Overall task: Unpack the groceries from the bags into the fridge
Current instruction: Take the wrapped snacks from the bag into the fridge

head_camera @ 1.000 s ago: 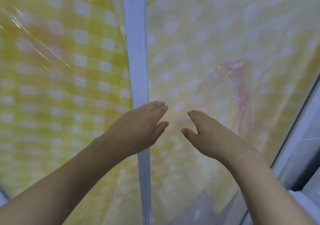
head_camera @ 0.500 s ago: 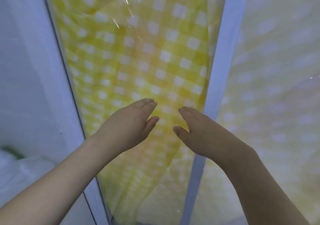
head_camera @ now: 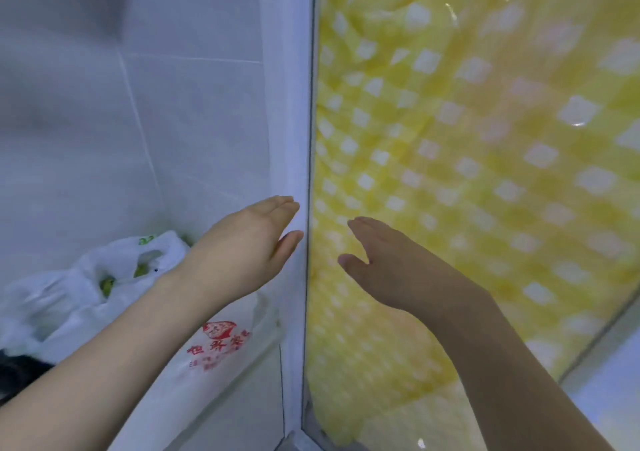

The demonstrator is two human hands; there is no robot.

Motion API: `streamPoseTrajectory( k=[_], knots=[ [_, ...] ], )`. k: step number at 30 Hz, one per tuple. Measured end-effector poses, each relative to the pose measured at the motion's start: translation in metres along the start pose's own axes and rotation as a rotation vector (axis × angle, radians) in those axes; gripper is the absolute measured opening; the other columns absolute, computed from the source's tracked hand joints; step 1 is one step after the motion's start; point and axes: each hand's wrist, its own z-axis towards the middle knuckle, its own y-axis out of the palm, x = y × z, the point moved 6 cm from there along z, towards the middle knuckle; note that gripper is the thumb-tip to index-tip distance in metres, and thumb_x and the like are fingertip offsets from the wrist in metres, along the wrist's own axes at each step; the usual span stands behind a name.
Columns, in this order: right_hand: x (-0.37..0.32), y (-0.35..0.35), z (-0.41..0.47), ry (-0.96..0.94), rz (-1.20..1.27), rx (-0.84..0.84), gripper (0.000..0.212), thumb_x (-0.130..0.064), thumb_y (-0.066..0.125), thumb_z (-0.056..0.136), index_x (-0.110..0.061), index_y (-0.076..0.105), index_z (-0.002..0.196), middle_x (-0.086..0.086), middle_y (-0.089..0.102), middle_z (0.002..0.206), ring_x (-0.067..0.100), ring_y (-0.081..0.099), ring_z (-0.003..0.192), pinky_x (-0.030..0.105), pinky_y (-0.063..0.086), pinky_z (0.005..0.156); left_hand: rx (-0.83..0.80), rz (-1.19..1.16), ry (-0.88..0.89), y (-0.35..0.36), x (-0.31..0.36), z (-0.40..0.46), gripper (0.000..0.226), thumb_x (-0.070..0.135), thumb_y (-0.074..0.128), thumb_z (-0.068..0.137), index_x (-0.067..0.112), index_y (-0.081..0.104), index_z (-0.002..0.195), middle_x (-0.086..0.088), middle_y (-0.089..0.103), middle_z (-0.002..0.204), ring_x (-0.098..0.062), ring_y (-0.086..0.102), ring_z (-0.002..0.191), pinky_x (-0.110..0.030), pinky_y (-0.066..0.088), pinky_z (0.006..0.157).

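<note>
Both hands flat, grips wide, holding nothing: left hand (head_camera: 242, 249) at the white frame (head_camera: 294, 138), right hand (head_camera: 398, 270) over yellow check; 2 bags (head_camera: 104, 277) below-left.

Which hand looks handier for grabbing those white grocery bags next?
Probably the left hand: the white bags lie on its side, low by the tiled wall. The right hand is held out before the yellow checked sheet. Both are empty.
</note>
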Motion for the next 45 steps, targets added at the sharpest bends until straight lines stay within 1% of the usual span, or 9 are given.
streamPoseTrajectory(
  k=[6, 13, 20, 24, 27, 30, 35, 40, 45],
  knots=[
    [-0.062, 0.033, 0.059, -0.148, 0.033, -0.068, 0.047, -0.035, 0.040, 0.102, -0.008, 0.038, 0.140, 0.003, 0.036, 0.148, 0.016, 0.034, 0.133, 0.023, 0.024, 0.098, 0.011, 0.037, -0.192, -0.011, -0.090, -0.032, 0.049, 0.037, 0.045, 0.100, 0.013, 0.046, 0.143, -0.002, 0.041, 0.152, -0.018, 0.041, 0.138, -0.031, 0.036, 0.107],
    [-0.116, 0.068, 0.119, -0.341, 0.076, -0.126, 0.060, -0.036, 0.039, 0.102, -0.013, 0.018, 0.154, -0.001, 0.015, 0.161, 0.010, 0.012, 0.147, 0.018, 0.008, 0.112, -0.042, 0.104, -0.362, -0.010, -0.157, -0.057, 0.049, 0.038, 0.039, 0.101, 0.019, 0.041, 0.146, 0.005, 0.036, 0.155, -0.013, 0.038, 0.139, -0.022, 0.031, 0.105],
    [-0.143, 0.090, 0.189, -0.441, 0.103, -0.134, 0.058, -0.036, 0.041, 0.101, -0.014, 0.023, 0.152, -0.001, 0.020, 0.159, 0.012, 0.018, 0.146, 0.018, 0.013, 0.109, -0.061, 0.120, -0.504, 0.002, -0.214, -0.047, 0.047, 0.035, 0.042, 0.101, 0.018, 0.042, 0.145, 0.006, 0.043, 0.150, -0.017, 0.047, 0.132, -0.030, 0.039, 0.102],
    [-0.158, 0.106, 0.227, -0.498, 0.132, -0.147, 0.056, -0.036, 0.041, 0.101, -0.016, 0.026, 0.151, -0.004, 0.023, 0.158, 0.010, 0.020, 0.144, 0.018, 0.016, 0.108, -0.069, 0.154, -0.570, 0.008, -0.251, -0.045, 0.050, 0.043, 0.034, 0.102, 0.022, 0.041, 0.146, 0.010, 0.039, 0.152, -0.014, 0.044, 0.135, -0.025, 0.036, 0.103],
    [-0.175, 0.128, 0.253, -0.515, 0.149, -0.189, 0.053, -0.036, 0.042, 0.100, -0.016, 0.031, 0.149, -0.004, 0.028, 0.155, 0.010, 0.024, 0.142, 0.019, 0.020, 0.107, -0.093, 0.159, -0.619, 0.013, -0.282, -0.052, 0.051, 0.046, 0.036, 0.100, 0.021, 0.044, 0.144, 0.008, 0.042, 0.151, -0.014, 0.045, 0.134, -0.024, 0.037, 0.102],
    [-0.196, 0.153, 0.279, -0.511, 0.144, -0.251, 0.047, -0.036, 0.042, 0.100, -0.014, 0.041, 0.140, -0.002, 0.037, 0.149, 0.014, 0.036, 0.135, 0.028, 0.031, 0.106, -0.116, 0.132, -0.635, 0.019, -0.313, -0.060, 0.066, 0.057, 0.023, 0.091, 0.018, 0.052, 0.136, 0.005, 0.052, 0.143, -0.018, 0.054, 0.125, -0.029, 0.044, 0.097],
    [-0.232, 0.196, 0.315, -0.495, 0.123, -0.345, 0.041, -0.032, 0.041, 0.100, -0.012, 0.045, 0.136, 0.002, 0.043, 0.144, 0.018, 0.043, 0.129, 0.030, 0.036, 0.102, -0.156, 0.086, -0.672, 0.033, -0.380, -0.075, 0.047, 0.039, 0.043, 0.101, 0.021, 0.045, 0.144, 0.008, 0.045, 0.149, -0.014, 0.046, 0.133, -0.024, 0.036, 0.105],
    [-0.255, 0.243, 0.349, -0.450, 0.116, -0.470, 0.039, -0.030, 0.042, 0.100, -0.008, 0.048, 0.132, 0.006, 0.047, 0.138, 0.022, 0.047, 0.121, 0.033, 0.039, 0.099, -0.238, -0.033, -0.661, 0.062, -0.424, -0.079, 0.036, 0.030, 0.047, 0.100, 0.020, 0.054, 0.135, 0.004, 0.058, 0.135, -0.018, 0.054, 0.122, -0.032, 0.043, 0.100],
    [-0.264, 0.294, 0.404, -0.340, 0.170, -0.594, 0.038, -0.026, 0.046, 0.098, -0.005, 0.050, 0.129, 0.012, 0.054, 0.129, 0.027, 0.054, 0.115, 0.035, 0.043, 0.098, -0.350, -0.143, -0.674, 0.113, -0.461, -0.072, 0.031, 0.032, 0.044, 0.100, 0.017, 0.059, 0.123, 0.001, 0.067, 0.112, -0.020, 0.061, 0.102, -0.034, 0.045, 0.088]
  ],
)
